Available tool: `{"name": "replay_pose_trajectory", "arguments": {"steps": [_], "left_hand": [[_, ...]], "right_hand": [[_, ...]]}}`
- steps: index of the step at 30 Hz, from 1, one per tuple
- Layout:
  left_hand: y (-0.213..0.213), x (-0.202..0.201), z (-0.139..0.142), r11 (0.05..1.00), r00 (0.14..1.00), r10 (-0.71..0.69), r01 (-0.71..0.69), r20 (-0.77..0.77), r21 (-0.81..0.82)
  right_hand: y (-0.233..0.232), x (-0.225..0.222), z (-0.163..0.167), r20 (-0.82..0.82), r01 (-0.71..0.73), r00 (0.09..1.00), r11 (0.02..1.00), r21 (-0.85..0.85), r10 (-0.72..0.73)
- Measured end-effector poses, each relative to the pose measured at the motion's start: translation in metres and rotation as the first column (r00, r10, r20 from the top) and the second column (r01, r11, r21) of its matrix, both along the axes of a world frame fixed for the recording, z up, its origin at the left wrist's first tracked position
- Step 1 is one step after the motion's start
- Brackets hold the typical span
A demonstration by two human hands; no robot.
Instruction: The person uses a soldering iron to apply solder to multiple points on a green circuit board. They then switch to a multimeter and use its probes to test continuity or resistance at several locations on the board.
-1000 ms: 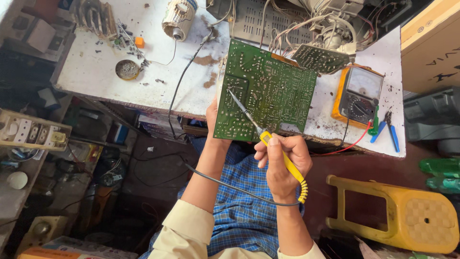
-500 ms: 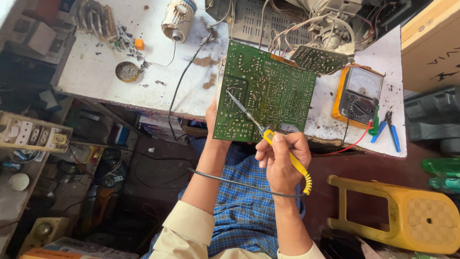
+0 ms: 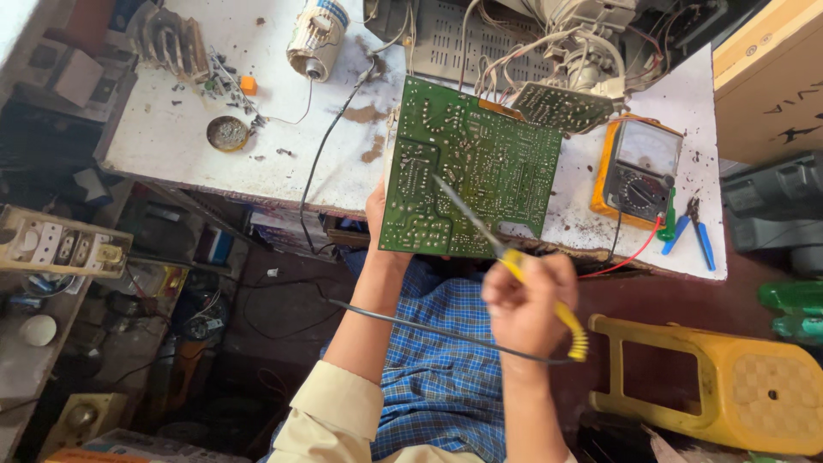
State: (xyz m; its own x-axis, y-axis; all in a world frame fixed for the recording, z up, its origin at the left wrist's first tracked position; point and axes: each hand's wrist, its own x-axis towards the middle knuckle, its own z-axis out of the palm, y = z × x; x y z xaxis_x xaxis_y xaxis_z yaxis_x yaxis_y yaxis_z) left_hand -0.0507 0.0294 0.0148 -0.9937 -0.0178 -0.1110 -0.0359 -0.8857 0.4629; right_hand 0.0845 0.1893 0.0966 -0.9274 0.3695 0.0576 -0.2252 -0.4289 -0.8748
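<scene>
A large green circuit board (image 3: 476, 167) stands tilted at the front edge of the white workbench (image 3: 214, 159), solder side towards me. My left hand (image 3: 377, 225) grips its lower left edge from behind. My right hand (image 3: 527, 304) holds a soldering iron with a yellow handle (image 3: 549, 296); its thin metal tip (image 3: 446, 190) rests on the middle of the board. The iron's black cord (image 3: 411, 324) runs leftward across my blue checked lap.
A yellow analogue multimeter (image 3: 636, 170) with red and black leads lies right of the board, blue-handled pliers (image 3: 696, 231) beside it. A solder spool (image 3: 315, 41), a small round tin (image 3: 228, 133) and wired chassis parts sit on the bench. A yellow plastic stool (image 3: 729, 390) stands at right.
My right hand has shifted down and to the right with the iron, and it looks blurred from motion. The board and left hand stay in place.
</scene>
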Motion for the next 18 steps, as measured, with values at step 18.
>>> {"name": "replay_pose_trajectory", "arguments": {"steps": [18], "left_hand": [[0.002,0.003,0.008,1.000,1.000,0.010,-0.010,-0.002,-0.020]], "right_hand": [[0.023,-0.001,-0.002,-0.004,0.024,1.000,0.976,0.216,-0.024]]}}
